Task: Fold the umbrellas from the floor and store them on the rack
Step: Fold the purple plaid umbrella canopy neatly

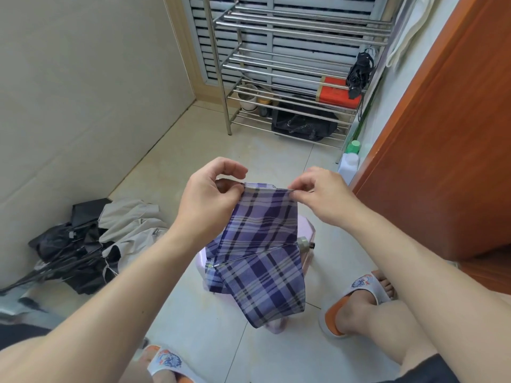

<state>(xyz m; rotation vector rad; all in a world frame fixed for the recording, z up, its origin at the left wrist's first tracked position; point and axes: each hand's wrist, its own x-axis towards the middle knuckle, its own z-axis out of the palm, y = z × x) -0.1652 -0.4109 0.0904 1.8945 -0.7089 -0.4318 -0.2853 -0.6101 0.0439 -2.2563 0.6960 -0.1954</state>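
Observation:
A purple plaid umbrella (260,255) hangs in front of me over a pink plastic stool (307,230), its canopy partly collapsed and its grey handle end pointing right. My left hand (207,197) pinches the left corner of a canopy panel's top edge. My right hand (320,194) pinches the right corner, so the fabric is stretched flat between them. A heap of black and beige umbrellas (91,244) lies loose on the floor at the left. The steel rack (290,70) stands at the back, with a folded black umbrella (358,74) hanging at its right side.
The rack's lower shelves hold a red box (336,92), a white pot (249,102) and a black bag (301,125). A brown door (448,134) stands at the right, with white and green bottles (349,158) beside it. My sandalled feet are on the tiled floor.

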